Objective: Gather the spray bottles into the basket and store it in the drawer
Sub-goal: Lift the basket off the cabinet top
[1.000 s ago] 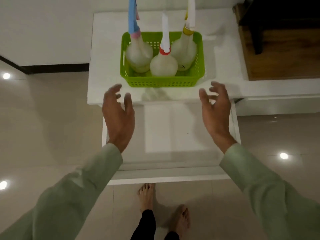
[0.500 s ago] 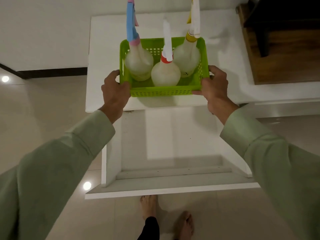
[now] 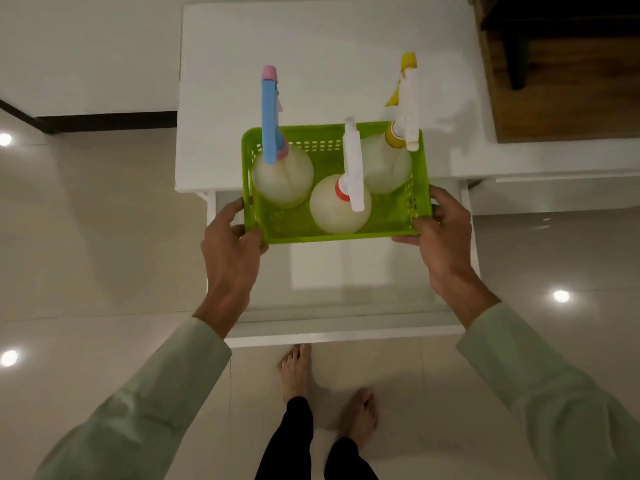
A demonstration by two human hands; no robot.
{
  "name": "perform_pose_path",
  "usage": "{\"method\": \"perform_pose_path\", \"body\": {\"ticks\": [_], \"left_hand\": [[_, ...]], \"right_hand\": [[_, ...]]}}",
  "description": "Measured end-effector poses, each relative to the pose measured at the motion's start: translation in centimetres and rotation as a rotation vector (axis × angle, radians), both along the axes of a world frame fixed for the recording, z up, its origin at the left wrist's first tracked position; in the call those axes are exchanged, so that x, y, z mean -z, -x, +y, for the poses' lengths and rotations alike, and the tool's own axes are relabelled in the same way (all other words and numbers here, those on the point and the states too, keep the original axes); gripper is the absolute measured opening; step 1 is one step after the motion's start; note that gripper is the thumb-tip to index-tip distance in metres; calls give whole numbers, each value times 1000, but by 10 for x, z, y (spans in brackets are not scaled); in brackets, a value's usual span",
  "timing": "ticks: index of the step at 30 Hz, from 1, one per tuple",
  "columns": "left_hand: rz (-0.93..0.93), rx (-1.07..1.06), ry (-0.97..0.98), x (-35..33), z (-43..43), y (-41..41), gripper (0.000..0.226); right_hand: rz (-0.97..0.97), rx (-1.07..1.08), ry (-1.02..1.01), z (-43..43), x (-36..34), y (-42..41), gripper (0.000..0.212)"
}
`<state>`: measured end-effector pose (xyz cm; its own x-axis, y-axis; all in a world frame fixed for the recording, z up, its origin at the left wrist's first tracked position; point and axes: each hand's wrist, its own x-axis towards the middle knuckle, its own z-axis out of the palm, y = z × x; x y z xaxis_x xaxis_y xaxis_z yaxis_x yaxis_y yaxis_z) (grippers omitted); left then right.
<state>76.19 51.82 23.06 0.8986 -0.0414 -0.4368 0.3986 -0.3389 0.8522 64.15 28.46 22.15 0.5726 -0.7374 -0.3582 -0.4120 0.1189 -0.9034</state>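
Head view, looking down. The green basket (image 3: 337,233) is held in the air by both hands, partly over the near edge of the white bench (image 3: 311,64) and partly over the open drawer (image 3: 346,327) that is pulled out below that edge. The left hand (image 3: 230,252) is closed on the basket's left near corner, thumb on the rim and fingers under the wall; the right hand (image 3: 445,242) is closed on the right near corner in the same manner. Three spray bottles stand upright inside the basket: the blue-headed bottle (image 3: 282,174) at the left far side, the yellow-headed bottle (image 3: 386,161) at the right far side, and the white-headed bottle (image 3: 341,204) between them, nearest the basket's front wall. No bottle is seen outside the basket, so gathering appears complete; the step in hand is judged to be the transfer of the loaded basket from the bench to the drawer. The next move calls for drawing the basket clear of the bench edge, keeping it level so the tall bottles do not tip, and lowering it between the drawer's side walls onto the drawer floor, then pushing the drawer shut. Whether the upright bottles will clear the bench when the drawer closes cannot be told.
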Motion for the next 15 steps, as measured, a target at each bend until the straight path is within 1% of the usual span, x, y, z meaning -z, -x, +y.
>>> {"method": "perform_pose_path", "body": {"ticks": [4, 8, 12, 15], "left_hand": [[65, 15, 17, 7, 17, 39, 45], [152, 94, -34, 27, 27, 60, 34], [279, 165, -76, 52, 26, 60, 30], [366, 201, -135, 72, 21, 52, 30]], "right_hand": [[43, 39, -52, 13, 8, 47, 51], [124, 61, -119, 19, 24, 80, 55], [206, 70, -128, 17, 49, 87, 49], [307, 69, -98, 13, 75, 82, 50]]}}
